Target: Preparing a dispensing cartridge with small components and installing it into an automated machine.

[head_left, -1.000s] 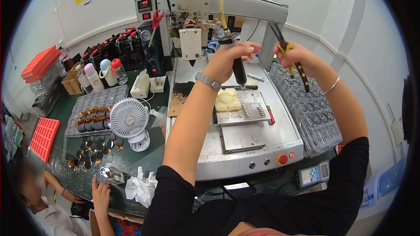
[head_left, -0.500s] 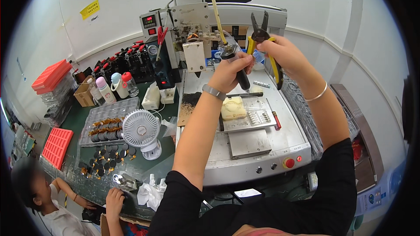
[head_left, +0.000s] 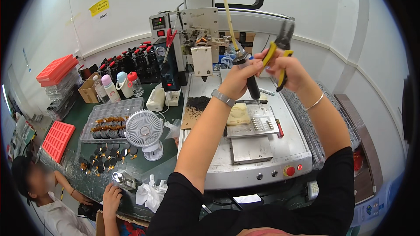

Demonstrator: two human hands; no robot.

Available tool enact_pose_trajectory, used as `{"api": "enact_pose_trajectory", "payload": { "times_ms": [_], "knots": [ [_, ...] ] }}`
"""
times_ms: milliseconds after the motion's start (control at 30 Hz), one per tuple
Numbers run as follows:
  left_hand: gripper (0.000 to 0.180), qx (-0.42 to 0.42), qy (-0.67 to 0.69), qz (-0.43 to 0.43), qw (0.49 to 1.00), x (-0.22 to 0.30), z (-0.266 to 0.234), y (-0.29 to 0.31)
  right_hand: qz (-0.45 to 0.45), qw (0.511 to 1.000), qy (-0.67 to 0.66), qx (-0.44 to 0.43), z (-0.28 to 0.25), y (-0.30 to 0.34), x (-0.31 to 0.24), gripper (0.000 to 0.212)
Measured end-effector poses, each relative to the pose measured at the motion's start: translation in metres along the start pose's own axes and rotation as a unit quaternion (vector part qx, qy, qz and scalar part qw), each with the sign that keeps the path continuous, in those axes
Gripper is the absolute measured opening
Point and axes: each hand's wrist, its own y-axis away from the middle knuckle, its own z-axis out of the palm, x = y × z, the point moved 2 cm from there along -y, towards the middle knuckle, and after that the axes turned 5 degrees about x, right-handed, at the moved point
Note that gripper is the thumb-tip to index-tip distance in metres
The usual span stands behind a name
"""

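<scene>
My left hand (head_left: 237, 80) is closed around a black dispensing syringe (head_left: 252, 88), whose tip points down over the machine bed. A yellow tube (head_left: 227, 15) runs upward from its top cap. Beside it, my right hand (head_left: 292, 70) grips yellow-handled wire strippers (head_left: 285, 38), their dark jaws pointing up and slightly blurred. The fingers of both hands come close together near the syringe's top; whether the strippers touch it I cannot tell. Below the syringe lies a metal plate (head_left: 258, 129) with a cream-coloured block (head_left: 239, 114) and a row of small metal parts (head_left: 262, 123).
The desktop machine's head (head_left: 202, 61) stands behind my left hand. A red-handled screwdriver (head_left: 279, 129) lies right of the plate. At left are a white fan (head_left: 144, 128), a clear tray (head_left: 89, 124), loose black discs (head_left: 107, 159) and bottles (head_left: 124, 85). A co-worker (head_left: 48, 192) sits lower left.
The wire strippers have tilted, their jaws swinging to the right. My view has shifted slightly, so the machine and bench sit lower and further right. The syringe stays in my left hand.
</scene>
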Motion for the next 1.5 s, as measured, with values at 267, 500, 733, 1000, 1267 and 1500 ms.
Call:
{"api": "enact_pose_trajectory", "payload": {
  "times_ms": [267,500,733,1000,1267,1500],
  "knots": [
    [0.033,0.145,-0.186,-0.004,0.972,-0.001,0.001,-0.003,-0.049,0.759,0.648,-0.035,0.0,0.001,-0.05,0.039],
    [0.034,0.127,-0.117,-0.024,0.985,0.0,0.004,-0.003,-0.099,0.64,0.762,-0.027,-0.008,-0.001,-0.056,0.041],
    [0.028,0.039,-0.172,-0.041,0.983,0.007,0.012,0.004,-0.064,0.639,0.754,-0.135,0.009,-0.003,-0.06,0.045],
    [0.025,-0.024,-0.23,-0.068,0.971,0.03,0.015,0.01,-0.013,0.742,0.645,-0.183,-0.003,-0.008,-0.06,0.044],
    [0.021,-0.142,0.028,-0.184,0.972,0.03,0.027,0.017,0.102,0.841,0.454,-0.276,-0.03,-0.023,-0.057,0.048],
    [0.039,-0.279,0.335,-0.147,0.888,0.031,0.043,0.025,0.012,0.868,0.436,-0.238,-0.008,-0.009,-0.073,0.058]
  ]
}}
